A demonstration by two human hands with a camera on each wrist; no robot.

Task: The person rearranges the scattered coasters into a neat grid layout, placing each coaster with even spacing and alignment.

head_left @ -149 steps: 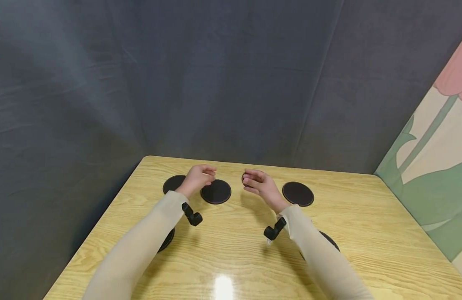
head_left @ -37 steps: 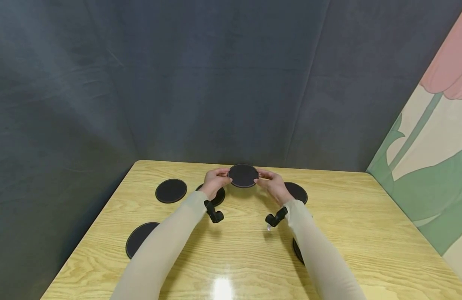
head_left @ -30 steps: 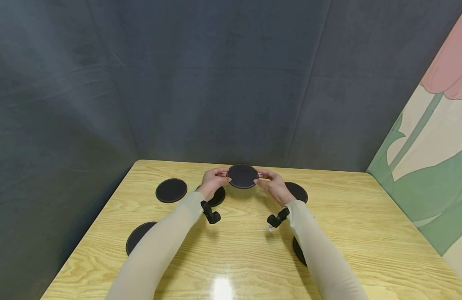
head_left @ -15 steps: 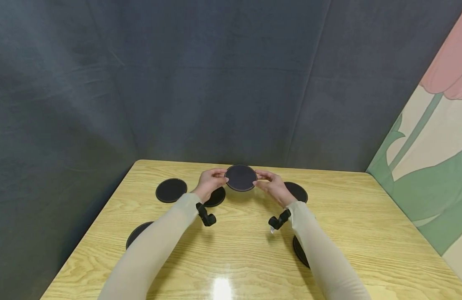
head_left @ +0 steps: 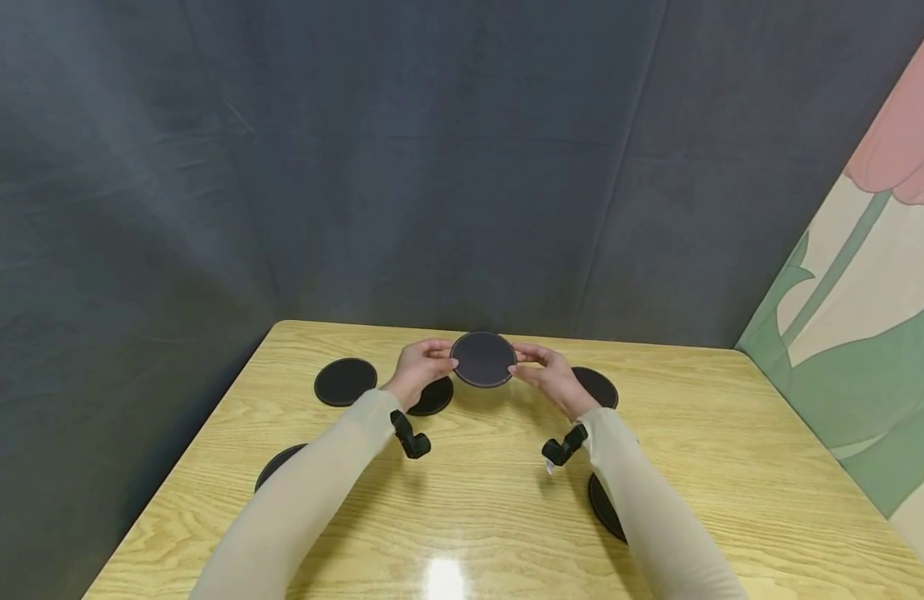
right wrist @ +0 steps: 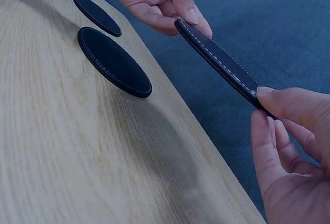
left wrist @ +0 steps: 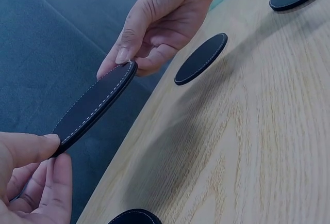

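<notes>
Between my two hands a round black coaster (head_left: 483, 360) with light stitching round its rim is held up off the table. My left hand (head_left: 419, 368) pinches its left edge, thumb on the upper face and fingers beneath. On the opposite edge, my right hand (head_left: 549, 377) grips it the same way. Both wrist views show the coaster (left wrist: 95, 100) in the air, its shadow falling on the wood. Just below my left hand lies another coaster (head_left: 433, 397), partly covered by it. Behind my right wrist a further coaster (head_left: 596, 387) is partly hidden.
More black coasters lie flat: one at the back left (head_left: 345, 382), one half under the left sleeve (head_left: 277, 463), one beside the right forearm (head_left: 606, 507). The light wooden table (head_left: 476, 492) ends at a dark curtain (head_left: 447, 167). A flower-patterned cloth (head_left: 859, 333) hangs at right.
Five seconds ago my hands were apart and held nothing; since then they have lifted the middle coaster. Over the last second it has tilted to show more of its face and dropped slightly.
</notes>
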